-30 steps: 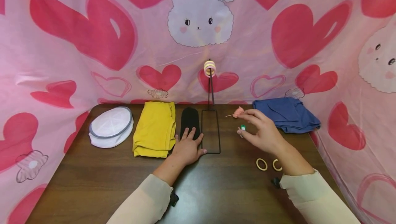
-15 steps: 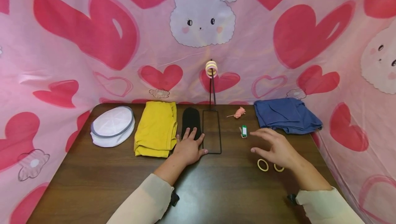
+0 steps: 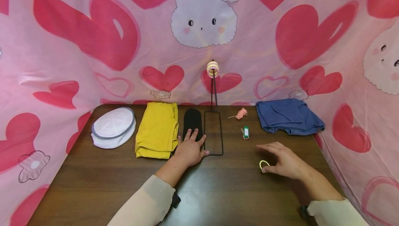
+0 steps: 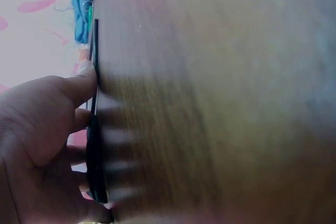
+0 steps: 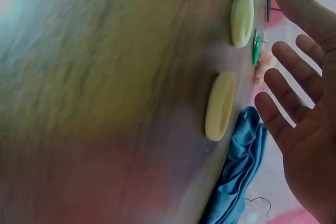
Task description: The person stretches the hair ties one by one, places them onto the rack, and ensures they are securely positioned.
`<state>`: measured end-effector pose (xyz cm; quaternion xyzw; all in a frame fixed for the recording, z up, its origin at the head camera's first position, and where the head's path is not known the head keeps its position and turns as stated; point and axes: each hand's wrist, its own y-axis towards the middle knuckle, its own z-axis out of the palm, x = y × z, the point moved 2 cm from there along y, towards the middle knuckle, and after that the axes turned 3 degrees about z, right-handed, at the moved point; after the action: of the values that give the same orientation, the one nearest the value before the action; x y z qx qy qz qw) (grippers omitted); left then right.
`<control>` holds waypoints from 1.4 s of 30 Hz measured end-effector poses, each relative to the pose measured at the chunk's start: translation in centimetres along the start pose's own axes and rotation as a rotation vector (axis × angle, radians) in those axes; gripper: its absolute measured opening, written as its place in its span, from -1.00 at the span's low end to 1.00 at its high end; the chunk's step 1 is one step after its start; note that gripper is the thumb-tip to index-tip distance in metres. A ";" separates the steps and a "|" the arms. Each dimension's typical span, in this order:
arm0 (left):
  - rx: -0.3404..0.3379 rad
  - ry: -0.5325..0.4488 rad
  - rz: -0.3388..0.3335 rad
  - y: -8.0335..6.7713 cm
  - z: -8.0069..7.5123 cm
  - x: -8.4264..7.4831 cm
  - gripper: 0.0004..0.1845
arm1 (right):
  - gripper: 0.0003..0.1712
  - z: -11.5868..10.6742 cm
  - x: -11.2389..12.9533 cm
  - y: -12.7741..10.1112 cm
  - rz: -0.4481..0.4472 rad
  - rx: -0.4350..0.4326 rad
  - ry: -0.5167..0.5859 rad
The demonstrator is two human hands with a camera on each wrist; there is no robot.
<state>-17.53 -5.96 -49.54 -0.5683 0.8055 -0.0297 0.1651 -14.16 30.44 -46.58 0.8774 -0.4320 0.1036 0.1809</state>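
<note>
Black pad (image 3: 192,121) was pressed by the outspread left hand (image 3: 188,151) near the table's (image 3: 218,191) far edge; there, toward the right edge, two yellow rings (image 5: 214,111) were overhung by the loose-fingered right hand (image 3: 286,162)!

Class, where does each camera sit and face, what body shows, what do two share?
Head: on the head, facing forward and down at the brown wooden table; left hand, right hand, cream sleeves show.
Left wrist: on that wrist, facing across the table; left hand shows.
Right wrist: on that wrist, facing two pale yellow rings; right hand shows.
Both wrists share folded blue fabric.
</note>
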 end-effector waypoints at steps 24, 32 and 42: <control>0.008 -0.002 -0.004 0.0 -0.1 0.0 -0.20 | -0.46 0.8 -0.5 0.2 -0.091 0.098 0.009; 0.007 0.001 -0.008 0.0 -0.1 0.1 -0.20 | -0.53 0.3 1.1 2.0 -0.130 0.015 0.062; 0.005 0.000 0.002 -0.1 0.0 0.1 -0.20 | -0.54 -0.5 4.0 4.4 -0.211 -0.117 0.149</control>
<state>-17.47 -6.13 -49.55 -0.5671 0.8060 -0.0317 0.1664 -15.29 25.31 -43.79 0.8958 -0.3280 0.1234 0.2733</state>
